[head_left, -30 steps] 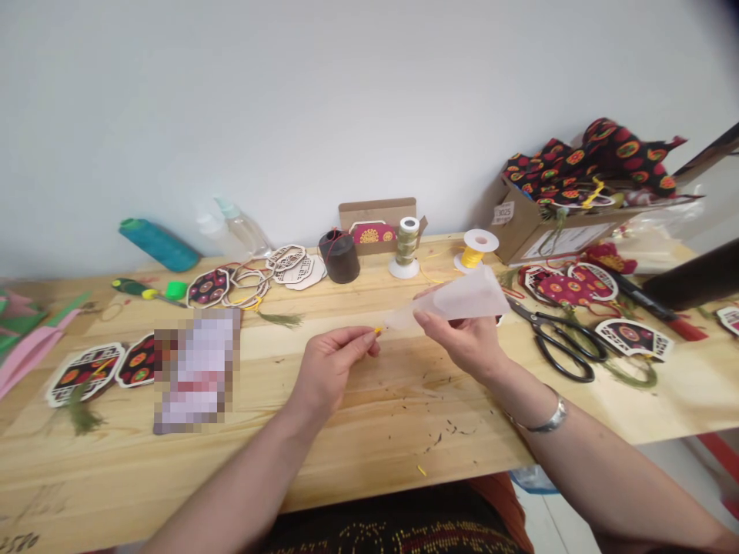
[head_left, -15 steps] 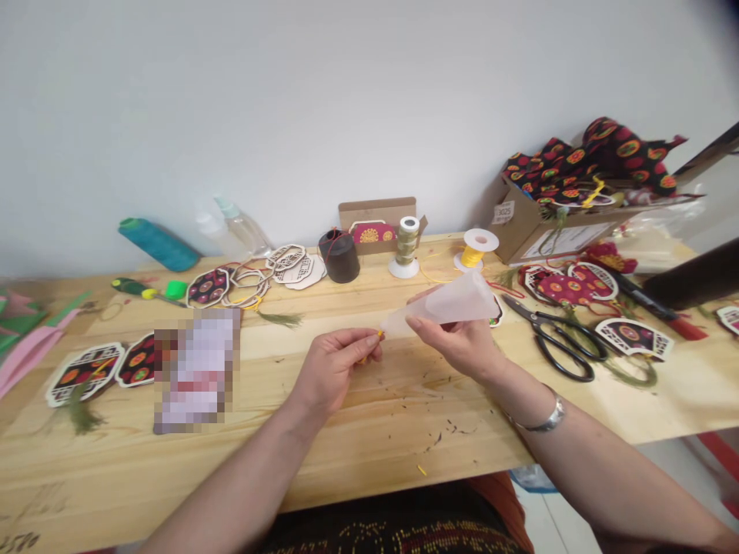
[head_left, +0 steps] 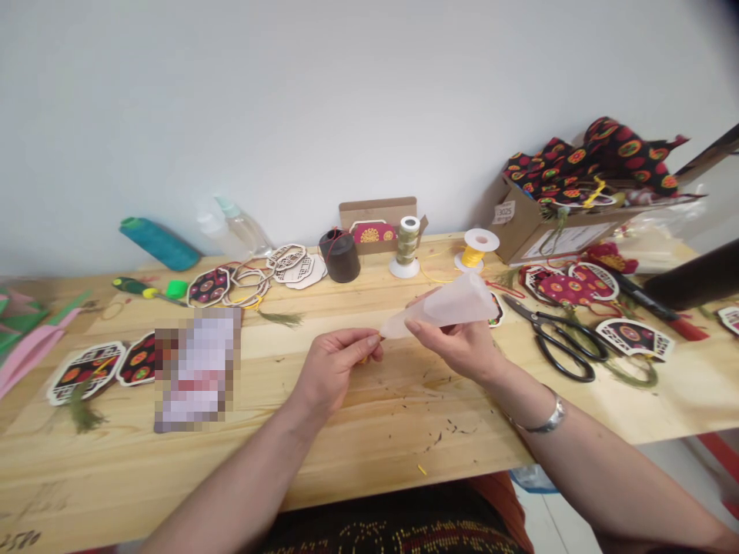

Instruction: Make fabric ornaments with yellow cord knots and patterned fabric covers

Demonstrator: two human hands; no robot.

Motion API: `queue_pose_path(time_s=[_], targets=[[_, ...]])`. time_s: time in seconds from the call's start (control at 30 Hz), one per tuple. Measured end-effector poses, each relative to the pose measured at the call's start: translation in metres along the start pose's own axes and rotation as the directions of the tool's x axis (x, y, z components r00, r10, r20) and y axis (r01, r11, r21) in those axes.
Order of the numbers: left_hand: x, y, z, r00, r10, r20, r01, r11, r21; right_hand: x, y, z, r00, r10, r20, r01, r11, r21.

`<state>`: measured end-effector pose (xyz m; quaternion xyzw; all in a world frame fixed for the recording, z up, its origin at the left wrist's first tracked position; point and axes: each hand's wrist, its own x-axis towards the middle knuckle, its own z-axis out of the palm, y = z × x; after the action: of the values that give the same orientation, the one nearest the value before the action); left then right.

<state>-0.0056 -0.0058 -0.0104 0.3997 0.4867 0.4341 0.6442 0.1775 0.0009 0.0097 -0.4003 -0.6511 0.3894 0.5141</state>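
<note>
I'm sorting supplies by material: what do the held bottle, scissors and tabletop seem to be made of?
White bottle in the right hand: probably plastic, matte, given its milky translucence.
Scissors: likely metal, the blades greyish with a dull sheen; black handles perhaps plastic-coated.
Tabletop: apparently pale, smooth wood with visible grain; solid or veneer unclear.

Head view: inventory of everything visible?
Squeeze bottle: 1, translucent white, right hand
Held piece: 1, yellowish, mostly hidden, left hand
Thread cone: 1, teal, back left
Screwdriver: 1, green-yellow, back left
Cap: 1, green, beside screwdriver
Bottles: 2, translucent, back left
Thread spools: 3, black/olive/yellow, back centre
Cardboard boxes: 2, brown, back centre, right
Patterned fabric: bundle, black-orange, right box
Lattice ornaments: several, mostly red-black, both sides
Scissors: 1, black-handled, right
Cylinder: 1, black, far right
Pixelated item: 1, whitish, left
Table: 1, pale wood, below
Wall: 1, grey, behind
Bracelet: 1, silver, right wrist
Left hand: 1, centre
Right hand: 1, centre-right
</note>
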Motion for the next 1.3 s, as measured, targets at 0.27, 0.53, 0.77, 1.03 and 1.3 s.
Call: queue_pose_path(time_s=[0.27,0.53,0.77,1.03,1.3], targets=[[0.0004,-0.0010,-0.0002,0.999,0.036,-0.002,-0.036,0.999,0.038,0.0011,0.0047,-0.0026,0.999,-0.015,-0.036,0.013,0.999,-0.047],[0.0010,0.0003,-0.0002,1.000,-0.019,-0.008,0.019,1.000,-0.005,0.0017,0.0005,-0.0023,0.997,-0.010,-0.078,0.011,1.000,0.018],[0.0010,-0.0001,-0.0002,0.999,-0.026,0.025,0.026,1.000,-0.013,0.0004,-0.0002,-0.0012,0.999,0.036,0.006,-0.036,0.999,-0.010],[0.0015,-0.0005,0.0008,0.999,-0.039,0.011,0.039,0.998,-0.048,0.0013,0.0041,-0.0025,0.999,0.012,-0.053,-0.012,1.000,0.006],[0.0026,0.0009,0.0011,0.995,-0.102,0.017,0.103,0.986,-0.130,0.0004,0.0028,-0.0024,0.997,0.001,-0.078,0.002,0.999,0.035]])
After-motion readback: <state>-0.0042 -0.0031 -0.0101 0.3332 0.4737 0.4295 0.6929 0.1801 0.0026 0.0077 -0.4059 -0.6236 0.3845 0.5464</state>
